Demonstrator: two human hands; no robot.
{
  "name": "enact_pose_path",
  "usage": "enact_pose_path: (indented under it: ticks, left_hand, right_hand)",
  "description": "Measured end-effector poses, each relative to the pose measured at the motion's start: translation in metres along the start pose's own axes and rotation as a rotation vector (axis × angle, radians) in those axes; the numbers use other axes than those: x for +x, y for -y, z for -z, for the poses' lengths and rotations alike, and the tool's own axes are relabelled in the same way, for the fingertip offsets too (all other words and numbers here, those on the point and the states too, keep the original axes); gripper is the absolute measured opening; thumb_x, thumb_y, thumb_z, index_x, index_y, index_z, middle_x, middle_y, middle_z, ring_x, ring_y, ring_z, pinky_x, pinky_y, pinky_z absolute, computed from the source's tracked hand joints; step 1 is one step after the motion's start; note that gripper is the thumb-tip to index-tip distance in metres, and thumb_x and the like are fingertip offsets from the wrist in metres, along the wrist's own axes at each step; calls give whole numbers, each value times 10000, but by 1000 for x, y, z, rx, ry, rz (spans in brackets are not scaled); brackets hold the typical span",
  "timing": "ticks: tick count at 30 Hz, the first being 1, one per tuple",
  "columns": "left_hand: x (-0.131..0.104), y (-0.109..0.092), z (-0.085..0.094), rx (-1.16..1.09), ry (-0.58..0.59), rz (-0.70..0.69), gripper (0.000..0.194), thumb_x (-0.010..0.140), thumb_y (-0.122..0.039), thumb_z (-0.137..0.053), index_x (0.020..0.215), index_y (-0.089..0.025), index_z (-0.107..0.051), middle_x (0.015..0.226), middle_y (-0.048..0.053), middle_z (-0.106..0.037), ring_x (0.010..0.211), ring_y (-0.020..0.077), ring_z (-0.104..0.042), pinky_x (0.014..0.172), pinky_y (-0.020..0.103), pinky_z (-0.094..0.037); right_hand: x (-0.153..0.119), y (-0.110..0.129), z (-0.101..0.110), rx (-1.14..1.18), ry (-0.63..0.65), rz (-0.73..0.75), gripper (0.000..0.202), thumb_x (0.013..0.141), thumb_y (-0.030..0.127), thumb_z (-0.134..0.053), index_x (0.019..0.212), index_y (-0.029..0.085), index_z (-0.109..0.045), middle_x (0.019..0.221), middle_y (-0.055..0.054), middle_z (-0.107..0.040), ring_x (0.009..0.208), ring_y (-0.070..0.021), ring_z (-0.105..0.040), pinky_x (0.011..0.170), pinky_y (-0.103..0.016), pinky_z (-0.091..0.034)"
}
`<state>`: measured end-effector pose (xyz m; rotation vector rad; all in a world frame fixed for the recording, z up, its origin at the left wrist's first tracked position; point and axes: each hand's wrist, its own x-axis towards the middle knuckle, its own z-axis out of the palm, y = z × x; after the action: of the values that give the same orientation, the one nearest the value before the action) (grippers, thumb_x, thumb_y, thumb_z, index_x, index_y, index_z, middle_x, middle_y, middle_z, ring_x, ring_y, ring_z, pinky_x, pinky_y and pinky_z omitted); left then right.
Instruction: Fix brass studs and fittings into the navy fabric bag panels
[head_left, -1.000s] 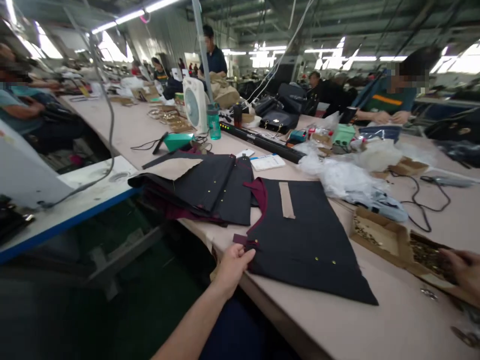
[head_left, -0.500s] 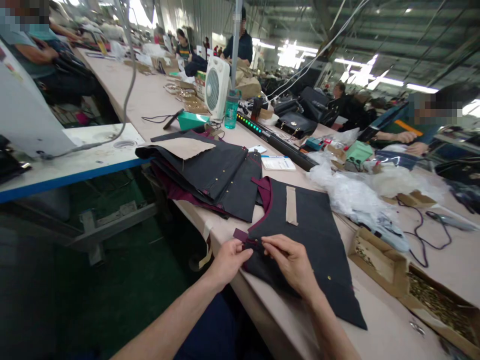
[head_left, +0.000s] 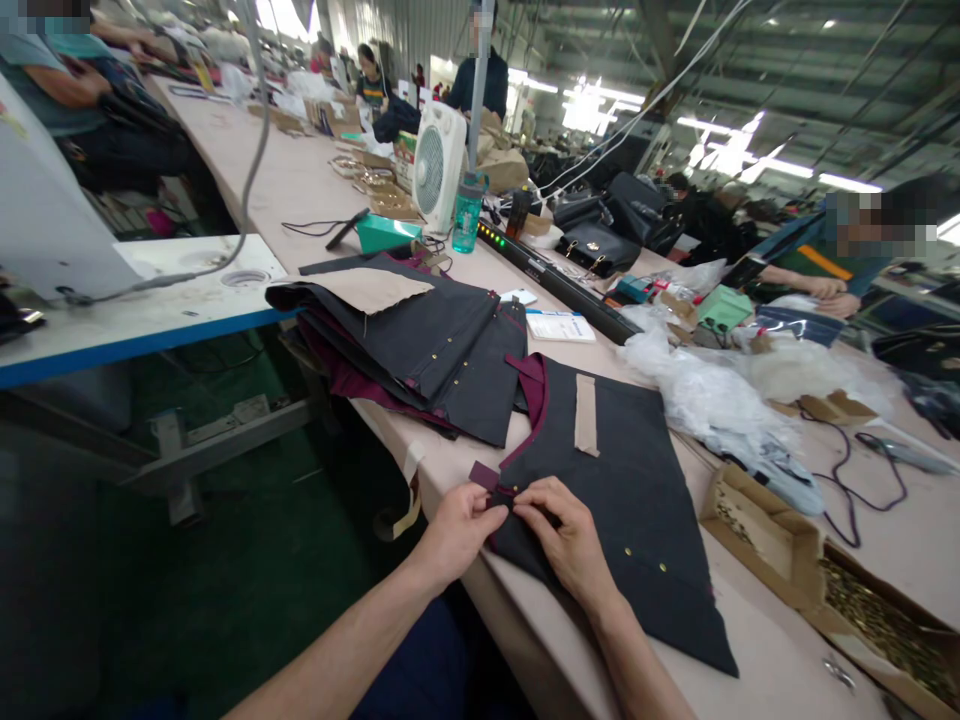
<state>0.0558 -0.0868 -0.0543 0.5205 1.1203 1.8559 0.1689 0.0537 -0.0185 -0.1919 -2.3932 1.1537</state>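
Left hand (head_left: pixel 452 532) and right hand (head_left: pixel 568 540) are pinching the dark panel (head_left: pixel 630 470) at a seemingly unfinished corner, brass-coloured fittings (head_left: pixel 628 551) already set.

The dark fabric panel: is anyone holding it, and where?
The left hand pinches the dark fabric panel at its near left edge, beside the maroon tab. The right hand is there too; what it holds, if anything, is hidden.

Right of dark cloth panel (head_left: pixel 630 490), lane of bare tabletop (head_left: pixel 772 635) ran passable, hemmed by cardboard boxes (head_left: pixel 750 560) and small metal piece (head_left: pixel 838 673). Off panel's far right corner, plastic bags (head_left: pixel 697 385) blocked; left, folded cloth stack (head_left: pixel 442 345).
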Motion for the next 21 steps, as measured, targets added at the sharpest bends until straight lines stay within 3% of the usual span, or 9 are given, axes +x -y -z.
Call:
enact_pose_path:
  ticks: [10,14,17,21]
  left_hand:
    - [-3,-6,-2,21,-18,18,367,809,-285,-754,1145,-139,-733,1051,84,-803,936,242,-750,914,335,-564]
    - [-3,-5,-3,17,-19,19,362,806,-285,-751,1134,-134,-737,1024,89,-804,908,246,-751,884,339,-575]
    - [-2,-4,-3,17,-14,21,360,809,-289,-755,1133,-133,-740,1021,94,-803,905,249,-752,889,348,-579]
    - [-3,-5,-3,-6,-8,6,350,817,-295,-764,1134,-150,-743,1040,86,-803,925,249,-752,917,356,-579]
  right_hand:
    - [-4,-1,-3,-117,8,76,92,1035,230,-609,1049,239,-699,1010,-60,-641,977,-198,-627,881,-339,-511]
    - [-9,1,-4,105,-46,-70,128,1062,301,-558,1001,225,-640,1079,-69,-641,872,-169,-641,789,-315,-541]
    - [-11,-1,-5,293,-84,-197,138,1052,359,-587,1049,224,-618,990,-48,-662,740,-146,-634,675,-279,-544]
    - [-9,0,-6,170,-74,-185,154,1012,359,-659,953,217,-669,810,-3,-618,680,-133,-599,652,-262,-498]
